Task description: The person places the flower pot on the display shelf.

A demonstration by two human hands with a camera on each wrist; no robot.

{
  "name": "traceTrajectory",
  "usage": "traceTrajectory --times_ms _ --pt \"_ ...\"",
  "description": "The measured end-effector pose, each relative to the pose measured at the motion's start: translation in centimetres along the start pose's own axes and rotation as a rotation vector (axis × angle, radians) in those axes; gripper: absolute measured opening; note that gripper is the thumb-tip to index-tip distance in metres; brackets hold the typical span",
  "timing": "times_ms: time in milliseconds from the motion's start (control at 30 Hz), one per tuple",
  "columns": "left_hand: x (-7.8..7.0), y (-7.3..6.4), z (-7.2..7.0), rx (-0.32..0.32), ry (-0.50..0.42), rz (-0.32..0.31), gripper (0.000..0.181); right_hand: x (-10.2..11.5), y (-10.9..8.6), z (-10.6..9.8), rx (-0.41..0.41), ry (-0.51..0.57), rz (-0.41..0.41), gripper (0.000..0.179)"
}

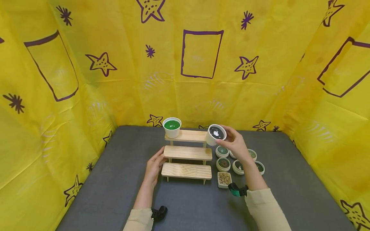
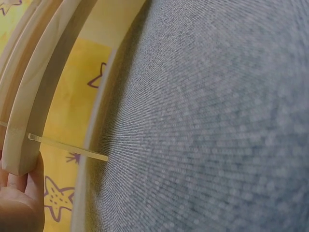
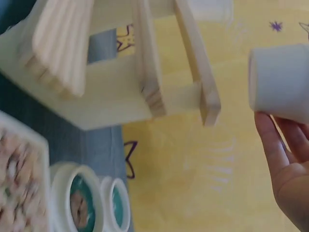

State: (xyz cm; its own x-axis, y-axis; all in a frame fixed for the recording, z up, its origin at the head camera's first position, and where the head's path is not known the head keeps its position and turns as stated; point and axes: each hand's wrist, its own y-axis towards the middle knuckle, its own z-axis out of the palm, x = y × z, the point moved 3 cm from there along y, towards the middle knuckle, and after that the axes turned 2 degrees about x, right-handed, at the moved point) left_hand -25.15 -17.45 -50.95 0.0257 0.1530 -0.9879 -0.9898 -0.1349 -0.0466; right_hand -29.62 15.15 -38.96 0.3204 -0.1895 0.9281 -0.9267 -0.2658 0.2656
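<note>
A three-step wooden display stand [image 1: 188, 153] stands on the dark table. My left hand [image 1: 154, 166] holds the left end of its middle step; in the left wrist view the fingers of that hand [image 2: 21, 198] lie round a board's end. My right hand [image 1: 238, 144] grips a white cup [image 1: 212, 138] with dark contents and a white patch on top. In the right wrist view the cup [image 3: 280, 79] is held clear of the top step [image 3: 203, 72], near its right end. A white cup with green contents [image 1: 172, 126] sits on the top step's left end.
Right of the stand are several small round white pots [image 1: 223, 164] with green or dark contents, partly behind my right forearm. Nearest me among them is a square white dish [image 1: 224, 179] of tan bits. Yellow patterned cloth [image 1: 202, 96] hangs around the table.
</note>
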Motion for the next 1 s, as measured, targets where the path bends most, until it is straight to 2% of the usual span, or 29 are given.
traceTrajectory --times_ms 433,733,1000 --pt "0.0 0.0 0.1 0.007 0.025 -0.002 0.044 1.7 3.1 3.7 0.025 0.01 0.043 0.063" --pt "-0.1 -0.1 0.0 0.012 0.026 0.002 0.045 1.9 4.4 5.8 0.01 0.023 0.067 0.064" --pt "-0.1 -0.1 0.1 0.017 0.03 0.003 0.045 1.9 5.1 6.9 0.005 -0.03 0.071 0.066"
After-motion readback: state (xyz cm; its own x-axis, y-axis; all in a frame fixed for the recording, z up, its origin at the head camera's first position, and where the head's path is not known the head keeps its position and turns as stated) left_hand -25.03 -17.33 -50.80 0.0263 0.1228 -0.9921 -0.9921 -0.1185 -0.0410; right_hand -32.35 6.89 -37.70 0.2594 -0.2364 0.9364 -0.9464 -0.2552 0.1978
